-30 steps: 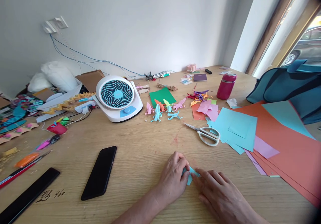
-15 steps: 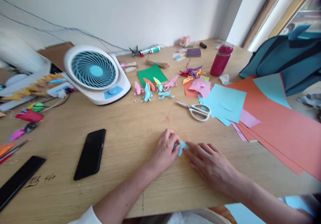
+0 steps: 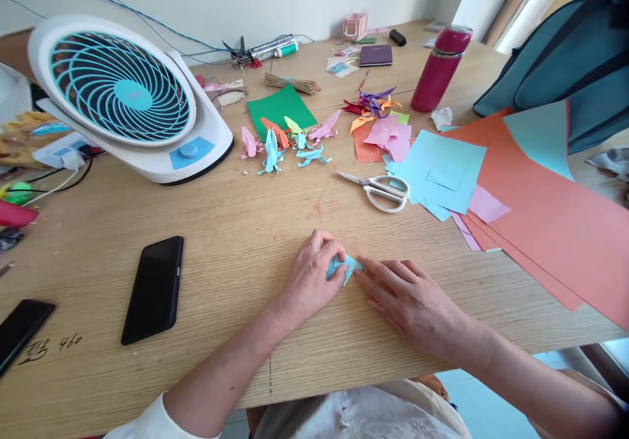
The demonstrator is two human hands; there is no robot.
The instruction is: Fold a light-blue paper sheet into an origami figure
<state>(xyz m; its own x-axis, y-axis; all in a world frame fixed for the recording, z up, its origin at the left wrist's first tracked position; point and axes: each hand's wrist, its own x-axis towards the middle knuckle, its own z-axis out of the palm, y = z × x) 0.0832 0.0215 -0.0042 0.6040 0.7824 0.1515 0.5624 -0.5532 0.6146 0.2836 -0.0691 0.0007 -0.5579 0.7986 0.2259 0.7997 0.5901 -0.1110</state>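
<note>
A small folded piece of light-blue paper (image 3: 348, 267) lies on the wooden table between my hands. My left hand (image 3: 314, 272) grips its left side, with thumb and fingers curled round it. At the paper's right corner, my right hand (image 3: 405, 295) lies low over the table, fingers stretched out and fingertips touching the edge. Scissors with white handles (image 3: 386, 193) rest beyond my hands, blades pointing left. Farther back stand several small folded paper figures (image 3: 272, 152) in pink, blue, orange and green.
A white fan (image 3: 132, 95) stands at the left, with a black phone (image 3: 153, 289) nearer. Light-blue sheets (image 3: 455, 157) and a large orange sheet (image 3: 550, 229) cover the right side. Behind them are a magenta bottle (image 3: 439, 72), a teal bag (image 3: 550, 59) and a green sheet (image 3: 280, 108).
The view has shifted, so the fan appears larger and farther left. Both hands stay at the blue paper, which shows slightly more between them.
</note>
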